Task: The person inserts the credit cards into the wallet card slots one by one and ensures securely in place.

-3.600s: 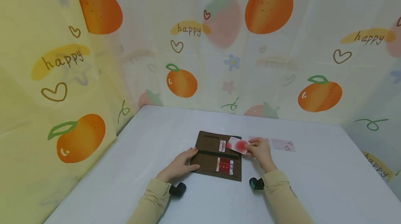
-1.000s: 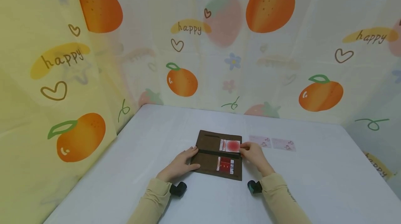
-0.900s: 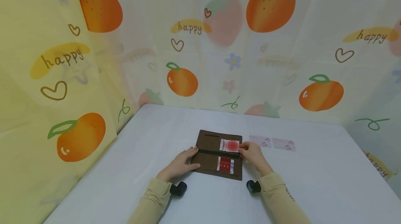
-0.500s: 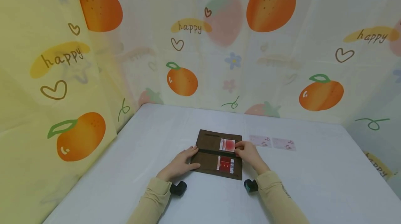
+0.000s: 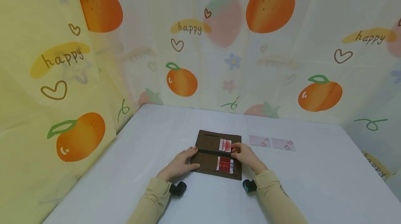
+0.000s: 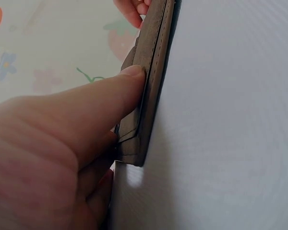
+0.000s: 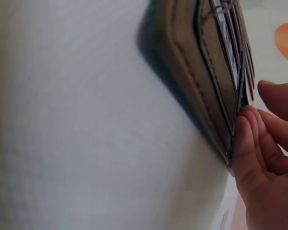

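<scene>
A brown wallet [image 5: 206, 143] lies spread flat on the table, its dark fold running across the middle. My left hand [image 5: 177, 164] rests on its left edge, thumb and fingers extended and apart; in the left wrist view the thumb [image 6: 105, 100] presses the leather. At the far leaf, my right hand [image 5: 247, 154] pinches the right end of a pink card with a red circle [image 5: 228, 146], which sits largely inside a slot. Another pale card [image 5: 222, 145] shows beside it. The near leaf holds a red card [image 5: 224, 164] among others. Fingertips partly hide the pinched edge.
Two pale pink cards, one nearer [image 5: 259, 141] and one farther right [image 5: 283, 144], lie flat right of the wallet. A white cloth covers the table [image 5: 175, 123]. Fruit-print sheets [image 5: 213, 60] hang behind and at the left. Dark wrist cameras sit below both hands.
My right hand has brought the pink card onto the wallet and slid it leftward into the far leaf's slot, so less of its red circle shows. The left hand has stayed put.
</scene>
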A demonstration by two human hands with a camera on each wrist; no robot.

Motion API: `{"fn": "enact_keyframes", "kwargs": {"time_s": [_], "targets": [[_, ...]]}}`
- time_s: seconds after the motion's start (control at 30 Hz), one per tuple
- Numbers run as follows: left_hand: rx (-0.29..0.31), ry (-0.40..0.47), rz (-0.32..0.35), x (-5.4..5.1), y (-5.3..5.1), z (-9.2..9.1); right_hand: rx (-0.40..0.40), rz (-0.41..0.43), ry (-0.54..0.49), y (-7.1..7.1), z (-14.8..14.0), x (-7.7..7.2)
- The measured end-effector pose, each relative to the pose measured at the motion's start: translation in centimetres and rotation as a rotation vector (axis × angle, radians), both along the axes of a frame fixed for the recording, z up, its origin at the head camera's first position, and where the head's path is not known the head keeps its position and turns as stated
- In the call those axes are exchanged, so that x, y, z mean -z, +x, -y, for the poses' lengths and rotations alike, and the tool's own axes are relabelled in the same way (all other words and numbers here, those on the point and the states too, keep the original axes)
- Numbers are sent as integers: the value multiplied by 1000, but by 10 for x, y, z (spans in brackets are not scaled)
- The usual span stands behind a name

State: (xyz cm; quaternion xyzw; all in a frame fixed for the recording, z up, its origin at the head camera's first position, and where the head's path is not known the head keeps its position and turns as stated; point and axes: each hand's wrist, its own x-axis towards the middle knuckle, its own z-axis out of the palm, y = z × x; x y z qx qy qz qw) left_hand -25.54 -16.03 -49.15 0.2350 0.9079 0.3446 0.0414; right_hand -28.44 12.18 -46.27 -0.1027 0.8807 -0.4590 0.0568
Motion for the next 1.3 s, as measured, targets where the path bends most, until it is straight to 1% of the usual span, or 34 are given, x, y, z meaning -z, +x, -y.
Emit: {"fn": "enact_keyframes", "kwargs": {"time_s": [0.07,0.23,0.37,0.53,0.77,1.0,1.2,1.3], "targets": [[-1,7,-2,0,0,0,-17,8,-1,0,0,0],[-9,19,8,-1,-1,-1,-83,-12,39,-1,-1,0],[-14,6,8,0,-1,0,-136,-36,71,-2,-2,1],[-17,0,-2,2,-1,0,-182,-44,83,-3,-2,3],[-12,10,-3,0,0,0,-162,19,86,-1,1,0],[-4,18,-7,-3,0,0,-175,7,84,0,1,0],[2,1,-13,-1,-1,0,-166,44,77,-2,0,0],[12,-2,-17,1,-2,0,-201,36,91,-5,-3,-2]]}}
